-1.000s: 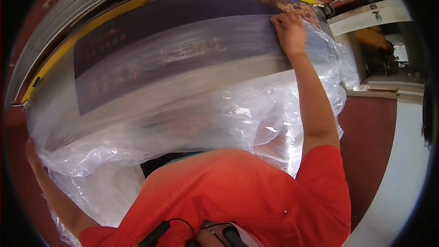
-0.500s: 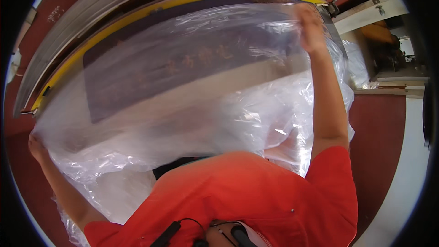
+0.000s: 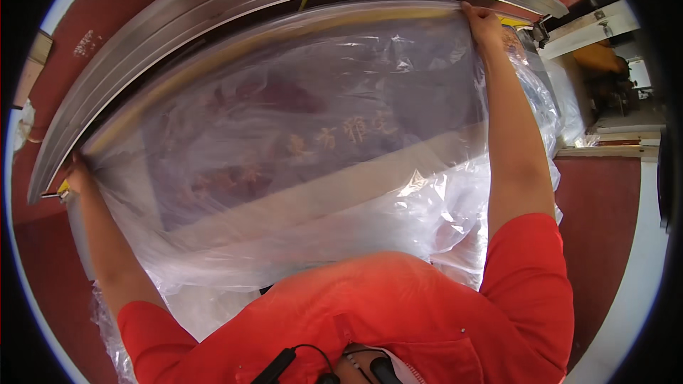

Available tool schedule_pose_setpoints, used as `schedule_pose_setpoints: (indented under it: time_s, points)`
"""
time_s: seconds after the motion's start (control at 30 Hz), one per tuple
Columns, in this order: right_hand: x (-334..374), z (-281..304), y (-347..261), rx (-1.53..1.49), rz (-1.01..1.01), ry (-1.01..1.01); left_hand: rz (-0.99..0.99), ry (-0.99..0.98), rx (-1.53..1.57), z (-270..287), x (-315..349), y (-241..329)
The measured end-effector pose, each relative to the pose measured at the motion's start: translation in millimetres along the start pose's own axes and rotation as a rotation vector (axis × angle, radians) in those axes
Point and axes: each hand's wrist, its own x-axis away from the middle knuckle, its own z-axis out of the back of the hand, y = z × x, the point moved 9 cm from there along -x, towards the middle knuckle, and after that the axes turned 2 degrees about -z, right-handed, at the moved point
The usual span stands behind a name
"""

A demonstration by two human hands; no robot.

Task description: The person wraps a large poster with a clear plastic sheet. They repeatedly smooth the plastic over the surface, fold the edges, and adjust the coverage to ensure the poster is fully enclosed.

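Note:
A large clear plastic sheet [image 3: 306, 171] is spread over a wide flat panel [image 3: 341, 135] with a dark purple band and a pale lower strip. My left hand [image 3: 75, 171] grips the sheet's far left corner at the panel's edge. My right hand [image 3: 482, 23] grips the sheet's far right corner near the top of the panel. Both arms are stretched out wide, and the sheet reaches the panel's far edge. My orange shirt fills the lower part of the view.
A long curved metal rail [image 3: 235, 7] runs just beyond the panel. The floor [image 3: 605, 242] is dark red. At the right stand a white frame [image 3: 605, 25] and another person in orange [image 3: 601, 57]. Loose plastic bunches at my waist [image 3: 455, 235].
Both hands have pulled the plastic sheet away from me, up over the panel. It now covers the yellow far edge, and my left hand has risen from low left to the panel's left corner.

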Motion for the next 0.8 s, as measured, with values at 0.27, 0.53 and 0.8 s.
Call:
schedule_pose_setpoints:
  time_s: [0.27, 0.53, 0.8]
  points:
    - [9.2, 12.9, 11.5, -0.049, -0.018, 0.147, -0.105, -0.123, -0.445, -15.6, -3.2, -14.6]
    - [-0.7, 1.6, 23.6, -0.113, -0.083, 0.005, -0.596, -0.226, -0.58, -48.5, -11.4, 0.1]
    - [5.4, -13.9, 11.0, -0.419, -0.087, -0.283, 0.051, -0.529, 0.547, -56.2, -13.2, -28.7]
